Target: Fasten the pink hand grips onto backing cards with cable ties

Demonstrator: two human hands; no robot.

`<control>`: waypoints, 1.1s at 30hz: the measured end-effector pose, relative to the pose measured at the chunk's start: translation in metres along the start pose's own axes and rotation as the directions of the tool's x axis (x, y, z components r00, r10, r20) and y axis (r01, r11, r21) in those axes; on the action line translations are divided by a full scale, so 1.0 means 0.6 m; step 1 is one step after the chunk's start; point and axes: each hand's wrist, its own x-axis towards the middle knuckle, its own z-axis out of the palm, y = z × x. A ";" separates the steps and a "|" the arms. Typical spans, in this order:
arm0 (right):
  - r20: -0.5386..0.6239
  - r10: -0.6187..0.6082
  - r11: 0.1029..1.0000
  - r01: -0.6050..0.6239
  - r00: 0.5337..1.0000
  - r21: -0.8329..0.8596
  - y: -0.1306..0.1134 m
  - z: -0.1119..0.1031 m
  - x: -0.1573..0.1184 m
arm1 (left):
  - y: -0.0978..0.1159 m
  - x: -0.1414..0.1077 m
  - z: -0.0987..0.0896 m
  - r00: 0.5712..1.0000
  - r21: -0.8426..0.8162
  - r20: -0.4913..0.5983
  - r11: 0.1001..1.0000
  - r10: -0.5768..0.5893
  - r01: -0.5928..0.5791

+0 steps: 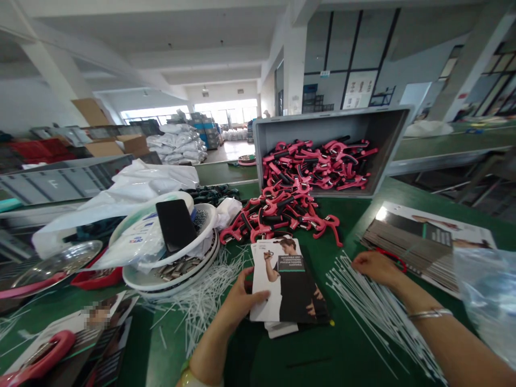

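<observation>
Left hand (238,302) pinches card stack (298,293) by edge | light thumb advisable | right hand (377,267) at white ties (382,314), pinch unclear

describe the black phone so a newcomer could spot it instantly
On the green table, left of the heap of pink and black hand grips, stands a stack of round white baskets. The phone lies on top, by a clear plastic bag. Unlike that crinkled bag, it is a smooth, dark rectangle.

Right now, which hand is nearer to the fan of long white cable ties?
Right. The right hand is at the cable ties, fingers by their far end; the left hand is farther left, holding the printed cards.
</observation>
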 end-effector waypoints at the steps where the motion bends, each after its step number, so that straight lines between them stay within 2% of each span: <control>1: -0.012 -0.011 0.999 0.011 1.000 0.039 0.003 -0.002 0.000 | -0.002 0.002 -0.002 1.000 -0.002 0.001 1.000 -0.012 0.012; 5: -0.089 -0.013 0.987 0.027 0.996 0.161 0.005 -0.013 -0.002 | 0.001 0.005 0.000 1.000 -0.078 -0.007 0.997 0.012 -0.012; 8: -0.138 0.013 0.928 0.040 0.990 0.371 -0.015 -0.026 -0.010 | 0.015 -0.005 -0.003 0.996 -0.120 0.088 0.993 0.006 0.005; 10: -0.180 0.014 0.835 0.088 0.983 0.544 -0.048 -0.034 -0.025 | 0.025 -0.014 -0.009 0.987 -0.078 0.161 0.997 -0.015 0.028; 12: -0.238 -0.032 0.721 0.187 0.971 0.667 -0.096 -0.038 -0.051 | 0.032 -0.020 -0.014 0.980 -0.051 0.196 0.998 -0.028 0.039; 14: -0.283 -0.146 0.599 0.313 0.948 0.737 -0.148 -0.032 -0.084 | 0.035 -0.022 -0.015 0.981 -0.075 0.191 0.996 -0.033 0.048; 16: -0.299 -0.282 0.529 0.408 0.912 0.744 -0.193 -0.014 -0.117 | 0.035 -0.021 -0.015 0.980 -0.115 0.193 0.991 -0.047 0.070; 19: -0.269 -0.483 0.526 0.521 0.834 0.672 -0.231 0.026 -0.147 | 0.034 -0.019 -0.013 0.976 -0.161 0.209 0.983 -0.057 0.092; 21: -0.261 -0.539 0.532 0.564 0.801 0.632 -0.240 0.049 -0.150 | 0.033 -0.019 -0.012 0.977 -0.193 0.209 0.977 -0.048 0.089; 23: -0.266 -0.552 0.533 0.580 0.790 0.616 -0.241 0.063 -0.145 | 0.033 -0.019 -0.011 0.974 -0.221 0.224 0.971 -0.038 0.089; 28: -0.174 -0.599 0.538 0.553 0.782 0.636 -0.241 0.054 -0.129 | 0.035 -0.022 -0.007 0.972 -0.274 0.236 0.958 -0.023 0.089; 33: -0.067 -0.665 0.521 0.527 0.744 0.672 -0.249 0.031 -0.132 | 0.038 -0.025 -0.006 0.978 -0.283 0.205 0.955 -0.030 0.088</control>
